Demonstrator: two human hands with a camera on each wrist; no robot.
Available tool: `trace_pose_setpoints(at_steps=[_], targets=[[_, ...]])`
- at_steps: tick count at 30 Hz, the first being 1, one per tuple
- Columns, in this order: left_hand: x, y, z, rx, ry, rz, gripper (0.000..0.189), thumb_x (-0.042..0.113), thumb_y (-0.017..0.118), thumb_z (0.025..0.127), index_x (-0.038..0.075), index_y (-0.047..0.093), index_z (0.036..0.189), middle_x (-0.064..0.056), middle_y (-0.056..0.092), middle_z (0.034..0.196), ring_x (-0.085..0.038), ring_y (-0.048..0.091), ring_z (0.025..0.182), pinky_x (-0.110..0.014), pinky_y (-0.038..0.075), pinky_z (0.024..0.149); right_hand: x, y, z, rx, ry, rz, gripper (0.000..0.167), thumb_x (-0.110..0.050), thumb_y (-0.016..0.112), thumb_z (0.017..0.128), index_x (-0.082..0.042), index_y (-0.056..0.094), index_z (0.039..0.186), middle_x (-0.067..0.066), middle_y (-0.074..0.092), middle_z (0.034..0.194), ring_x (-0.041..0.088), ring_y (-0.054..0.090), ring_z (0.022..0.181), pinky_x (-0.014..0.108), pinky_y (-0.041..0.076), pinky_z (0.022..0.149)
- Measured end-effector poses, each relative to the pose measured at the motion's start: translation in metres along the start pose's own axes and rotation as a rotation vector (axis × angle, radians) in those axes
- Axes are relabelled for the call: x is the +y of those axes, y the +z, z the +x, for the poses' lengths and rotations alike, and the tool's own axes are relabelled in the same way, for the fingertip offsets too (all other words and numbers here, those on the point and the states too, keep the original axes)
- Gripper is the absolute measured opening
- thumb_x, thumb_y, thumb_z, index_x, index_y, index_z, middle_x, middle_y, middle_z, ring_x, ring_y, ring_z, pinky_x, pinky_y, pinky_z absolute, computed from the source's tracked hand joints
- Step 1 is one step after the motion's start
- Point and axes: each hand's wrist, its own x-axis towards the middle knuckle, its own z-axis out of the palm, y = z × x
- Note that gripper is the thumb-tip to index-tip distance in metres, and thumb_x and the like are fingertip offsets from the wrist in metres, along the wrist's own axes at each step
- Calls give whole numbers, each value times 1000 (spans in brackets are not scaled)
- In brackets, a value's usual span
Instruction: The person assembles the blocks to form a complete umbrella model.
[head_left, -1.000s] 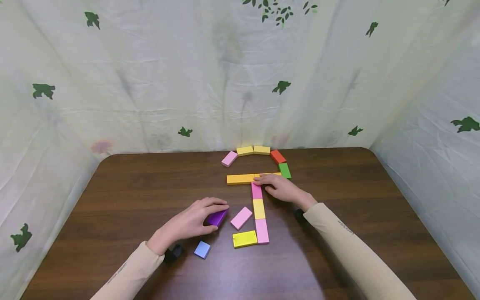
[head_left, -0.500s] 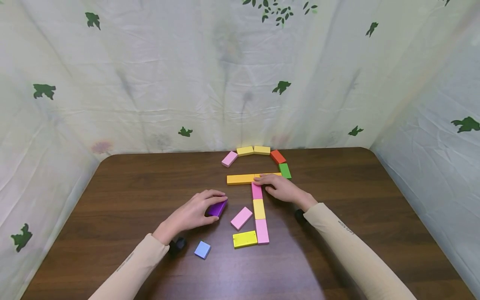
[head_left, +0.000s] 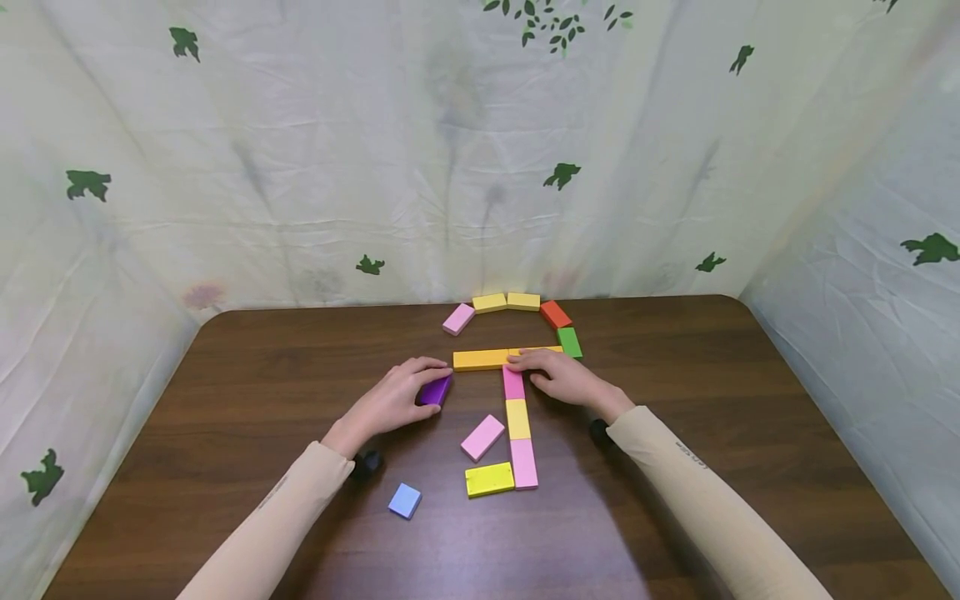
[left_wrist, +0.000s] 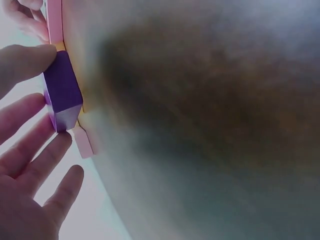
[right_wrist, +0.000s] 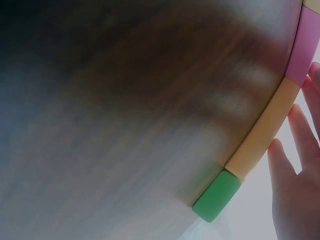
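My left hand holds a purple block between thumb and fingers, just below the left end of a row of orange blocks. In the left wrist view the thumb lies on one end of the purple block and fingertips meet its other side. My right hand rests its fingers on the right part of the orange row, where a pink block meets it. That pink block heads a column continuing with a yellow block and another pink block. A green block stands by the row's right end.
A red block, two pale yellow blocks and a pink one arc along the table's far edge. Nearer lie a loose pink block, a bright yellow block and a small blue block.
My left hand has moved away from me across the table with the purple block, up toward the left end of the orange row. The right hand has stayed in place.
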Motion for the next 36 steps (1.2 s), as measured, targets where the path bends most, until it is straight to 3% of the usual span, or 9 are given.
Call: trace_pose_setpoints(at_steps=[16,26,36], targets=[[-13,1,27,48,-61,20,54,19,77,81,1,59,129,-17,53,130,-33,48,119,-50,39,97,-2,-1,0,-8,13,1,41,1,52,92,-7,59,131,9,52,138,26,42,132,43,34,105],[-18,-1,41,45,-129,12,56,19,75,83,2,56,133,-17,51,133,-33,47,122,-50,37,101,1,1,-1,37,-47,-15,40,3,51,90,-3,60,129,13,55,134,30,44,129,45,37,103],[-23,-1,55,44,-149,-2,55,20,74,84,2,56,132,-19,51,133,-34,46,123,-50,36,101,-2,-1,0,-5,10,-1,40,2,53,92,-5,60,131,10,53,136,27,42,131,43,34,105]])
